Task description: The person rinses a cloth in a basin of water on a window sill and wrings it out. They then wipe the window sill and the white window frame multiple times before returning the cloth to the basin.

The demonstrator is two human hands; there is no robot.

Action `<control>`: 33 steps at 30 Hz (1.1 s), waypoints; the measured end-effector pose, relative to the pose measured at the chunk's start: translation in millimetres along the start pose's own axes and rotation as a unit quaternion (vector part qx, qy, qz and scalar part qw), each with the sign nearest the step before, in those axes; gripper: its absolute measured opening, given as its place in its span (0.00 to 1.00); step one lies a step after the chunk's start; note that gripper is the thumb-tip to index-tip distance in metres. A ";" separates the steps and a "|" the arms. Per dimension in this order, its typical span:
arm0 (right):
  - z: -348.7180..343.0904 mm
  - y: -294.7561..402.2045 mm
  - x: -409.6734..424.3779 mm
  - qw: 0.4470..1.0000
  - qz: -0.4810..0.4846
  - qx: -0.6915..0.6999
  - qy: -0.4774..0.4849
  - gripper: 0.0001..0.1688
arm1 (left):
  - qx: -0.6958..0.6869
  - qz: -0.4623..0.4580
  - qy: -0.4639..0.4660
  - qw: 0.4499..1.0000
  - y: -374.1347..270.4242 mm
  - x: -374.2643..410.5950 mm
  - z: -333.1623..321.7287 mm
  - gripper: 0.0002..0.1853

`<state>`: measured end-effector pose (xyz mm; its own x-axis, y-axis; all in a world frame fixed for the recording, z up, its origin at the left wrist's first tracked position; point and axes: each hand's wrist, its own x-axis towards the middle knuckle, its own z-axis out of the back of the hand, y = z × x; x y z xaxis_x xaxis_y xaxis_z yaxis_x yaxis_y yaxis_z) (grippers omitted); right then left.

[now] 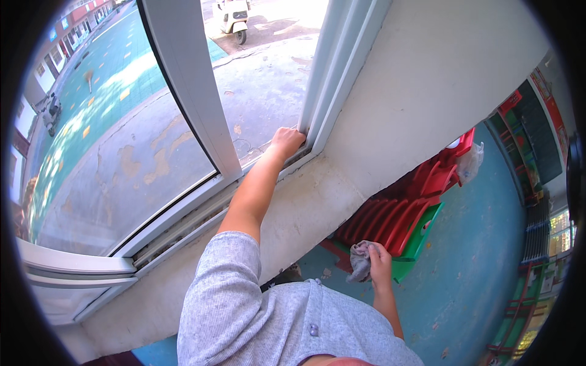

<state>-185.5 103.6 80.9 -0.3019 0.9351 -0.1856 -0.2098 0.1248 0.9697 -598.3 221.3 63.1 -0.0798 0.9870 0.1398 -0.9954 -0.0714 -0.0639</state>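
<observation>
My left hand reaches over the sill to the corner of the sliding window's bottom track, beside the white side frame. Its fingers are curled, and their tips are hidden, so I cannot tell whether something is in them. Dirt lies along the grooves of the track. Down at my right side, my right hand grips a crumpled grey cloth between thumb and fingers. The sliding sash stands to the left of my left hand, leaving a gap onto the outdoors.
A pale sill runs between my body and the window. Below the wall, stacked red plastic chairs and a green one stand on the blue floor. A clear plastic bag hangs beside them. Outside, a scooter is parked.
</observation>
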 end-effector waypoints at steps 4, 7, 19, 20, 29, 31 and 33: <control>-3.9 4.0 0.7 1.000 0.010 -0.017 0.020 0.14 | 0.008 -0.027 0.001 1.000 1.3 -0.3 1.8 0.08; -7.9 3.4 1.7 0.999 0.023 -0.024 0.020 0.13 | -0.052 0.047 0.025 0.997 6.0 -12.3 8.4 0.09; -31.5 4.5 22.1 0.995 0.039 -0.003 0.087 0.13 | -0.190 0.236 -0.142 0.942 -29.1 -61.0 88.8 0.12; -35.7 7.2 26.5 0.996 0.037 0.012 0.085 0.12 | -0.198 0.212 -0.125 0.949 -40.1 -69.1 92.3 0.12; -99.2 56.3 57.9 0.973 0.048 0.208 0.090 0.11 | -0.556 0.137 0.062 0.818 -117.3 -151.7 57.3 0.32; -112.3 67.2 59.0 0.960 0.015 0.241 0.139 0.12 | -0.664 0.113 0.026 0.739 -131.9 -162.1 45.9 0.34; -116.7 66.0 62.0 0.953 0.020 0.233 0.194 0.19 | -0.705 0.155 -0.051 0.690 -134.4 -160.5 38.0 0.30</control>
<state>-326.7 131.1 115.0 -0.6416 0.7599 -0.1041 0.2176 0.3105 0.9253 -453.8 67.0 86.8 -0.3522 0.9354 -0.0320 0.1064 0.0061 -0.9943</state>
